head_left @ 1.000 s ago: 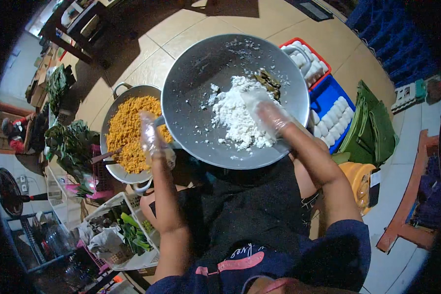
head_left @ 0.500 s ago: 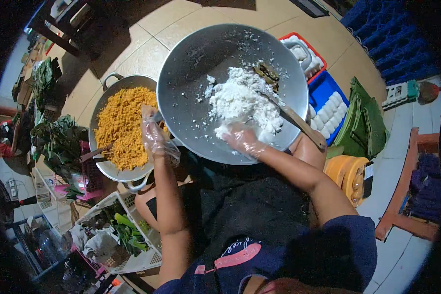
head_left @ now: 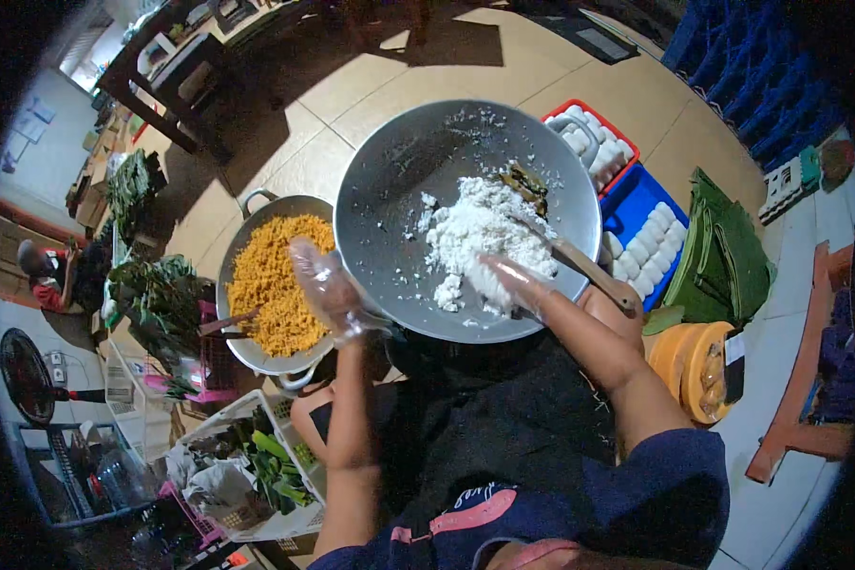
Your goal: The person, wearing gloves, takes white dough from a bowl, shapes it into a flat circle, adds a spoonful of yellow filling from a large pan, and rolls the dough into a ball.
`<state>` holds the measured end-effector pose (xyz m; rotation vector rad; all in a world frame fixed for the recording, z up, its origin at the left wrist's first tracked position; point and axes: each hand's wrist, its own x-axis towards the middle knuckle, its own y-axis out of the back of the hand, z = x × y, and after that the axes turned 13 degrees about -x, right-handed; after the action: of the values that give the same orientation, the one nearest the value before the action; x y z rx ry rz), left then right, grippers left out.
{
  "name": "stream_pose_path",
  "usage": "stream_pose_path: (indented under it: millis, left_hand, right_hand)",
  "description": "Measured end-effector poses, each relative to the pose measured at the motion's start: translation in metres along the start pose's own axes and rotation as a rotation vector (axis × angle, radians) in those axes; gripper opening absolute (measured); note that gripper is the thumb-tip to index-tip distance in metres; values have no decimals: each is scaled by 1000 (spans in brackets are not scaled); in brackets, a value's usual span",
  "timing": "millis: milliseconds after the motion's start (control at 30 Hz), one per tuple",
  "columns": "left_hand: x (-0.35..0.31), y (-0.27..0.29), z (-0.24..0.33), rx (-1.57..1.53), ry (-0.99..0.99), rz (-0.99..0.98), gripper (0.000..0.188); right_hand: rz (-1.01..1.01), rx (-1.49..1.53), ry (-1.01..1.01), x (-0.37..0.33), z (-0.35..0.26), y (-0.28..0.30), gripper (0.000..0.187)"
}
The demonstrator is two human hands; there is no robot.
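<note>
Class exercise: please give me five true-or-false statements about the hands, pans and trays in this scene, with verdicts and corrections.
1. The right hand is at the white food in the large pan. True.
2. The orange food shares that pan. False: it is in a separate pan to the left.
3. The left hand is bare. False: it wears a clear plastic glove.
4. A wooden handle crosses the large pan's right-hand rim. True.
5. The blue tray is left of both pans. False: it is right of the large pan, with white pieces in it.
</note>
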<state>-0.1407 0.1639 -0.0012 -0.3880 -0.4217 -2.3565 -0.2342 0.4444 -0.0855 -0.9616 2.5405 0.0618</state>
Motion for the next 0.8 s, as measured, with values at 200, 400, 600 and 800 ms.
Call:
stream_pose_path:
  millis: [200, 400, 600, 800]
  left_hand:
    - [-58, -85, 41, -577, 521, -278, 50]
    - [-69, -133, 69, -1457, 968, -155, 54]
    - [-77, -140, 84, -1616, 991, -426, 53]
    - [-83, -153, 110, -1114, 899, -20, 54]
  right_hand:
    - [128, 542, -150, -21, -72, -14, 55]
    - [772, -526, 601, -45, -85, -21, 46]
    - [687, -811, 709, -60, -90, -58, 25]
    - [341, 306, 245, -26, -76, -30, 33]
